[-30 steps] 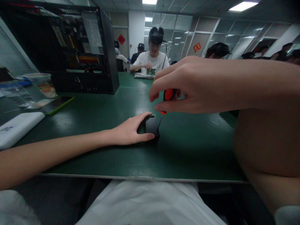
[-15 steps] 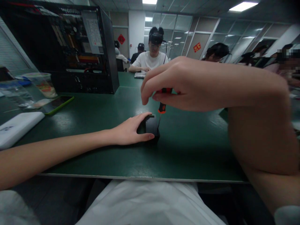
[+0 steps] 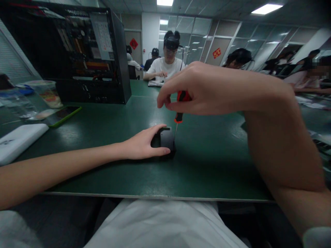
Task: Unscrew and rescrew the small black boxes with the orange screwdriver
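A small black box-shaped part (image 3: pixel 167 138) rests on the green table (image 3: pixel 207 165) in front of me. My left hand (image 3: pixel 141 144) wraps around its left side, thumb in front and fingers over the top. Above it, my right hand (image 3: pixel 196 89) pinches the red-and-black handle of a small screwdriver (image 3: pixel 179 110). The screwdriver stands nearly upright, its thin shaft reaching down to the part's top right edge.
An open black computer case (image 3: pixel 88 55) stands at the back left. A phone in a green case (image 3: pixel 64 113), a white flat device (image 3: pixel 18 139) and plastic containers (image 3: pixel 48 93) lie at the left. Other people sit at the far tables.
My right hand has shifted a little left and turned on the screwdriver handle, and more of the handle shows below the fingers. My left hand and the black part have stayed put.
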### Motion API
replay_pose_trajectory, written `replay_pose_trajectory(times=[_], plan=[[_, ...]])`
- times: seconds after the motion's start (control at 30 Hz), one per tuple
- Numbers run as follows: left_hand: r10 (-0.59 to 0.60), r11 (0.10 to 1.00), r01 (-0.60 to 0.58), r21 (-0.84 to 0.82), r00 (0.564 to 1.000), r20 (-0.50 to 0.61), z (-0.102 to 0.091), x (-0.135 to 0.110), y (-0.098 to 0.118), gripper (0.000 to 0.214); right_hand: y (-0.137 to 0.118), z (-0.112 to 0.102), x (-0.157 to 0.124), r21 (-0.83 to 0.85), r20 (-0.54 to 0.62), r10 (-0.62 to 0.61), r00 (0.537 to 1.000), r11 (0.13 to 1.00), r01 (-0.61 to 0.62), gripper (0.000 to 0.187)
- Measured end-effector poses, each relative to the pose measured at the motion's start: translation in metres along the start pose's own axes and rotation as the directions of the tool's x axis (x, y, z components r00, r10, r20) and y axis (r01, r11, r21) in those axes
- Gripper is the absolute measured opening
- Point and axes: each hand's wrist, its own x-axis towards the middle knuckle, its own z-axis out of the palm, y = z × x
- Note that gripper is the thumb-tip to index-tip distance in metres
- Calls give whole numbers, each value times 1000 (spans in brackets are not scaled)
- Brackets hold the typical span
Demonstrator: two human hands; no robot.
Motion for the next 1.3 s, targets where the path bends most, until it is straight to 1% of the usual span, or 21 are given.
replay_pose_trajectory(times=[0.07, 0.13, 0.2, 0.27, 0.33, 0.5, 0.57, 0.73, 0.83, 1.07, 1.3], plan=[[-8, 1000, 8, 6, 1000, 3, -1, 0, 1, 88, 4, -4, -4, 95, 30, -77, 997, 993, 74, 27], [-16, 1000, 15, 6, 1000, 8, -1, 0, 1, 90, 7, -6, -7, 113, 42, -107, 993, 988, 102, 28], [-18, 1000, 18, 0, 1000, 20, -3, 0, 2, 91, 9, -5, -9, 68, 25, -78, 997, 995, 76, 24], [-21, 1000, 21, 2, 999, 43, -5, -1, 2, 92, 11, -3, -9, 5, 7, -16, 1000, 1000, 16, 20], [-27, 1000, 26, 14, 997, 66, -8, -1, 1, 93, 12, -1, -8, -14, -2, 17, 1000, 1000, -17, 19], [-25, 999, 22, 36, 996, 90, -11, -1, -1, 95, 11, -2, -5, 58, 16, -32, 999, 998, 31, 23], [-20, 999, 17, 37, 996, 89, -10, 0, -3, 96, 10, -4, -5, 52, -10, -20, 1000, 998, 20, 21], [-10, 1000, 9, 13, 997, 77, -10, 0, -6, 95, 8, -4, -5, 10, -105, 51, 993, 999, -50, 21], [-6, 1000, 8, -23, 997, 79, -10, 0, -4, 92, 8, -2, -3, -22, -133, 23, 991, 999, -26, 21], [-12, 1000, 14, -28, 998, 69, -8, 1, -4, 90, 7, 3, 3, -37, -63, 9, 998, 999, -11, 23], [-6, 1000, 7, -13, 998, 69, -9, 1, -4, 93, 11, 8, 5, -59, -75, -20, 997, 998, 16, 27]])
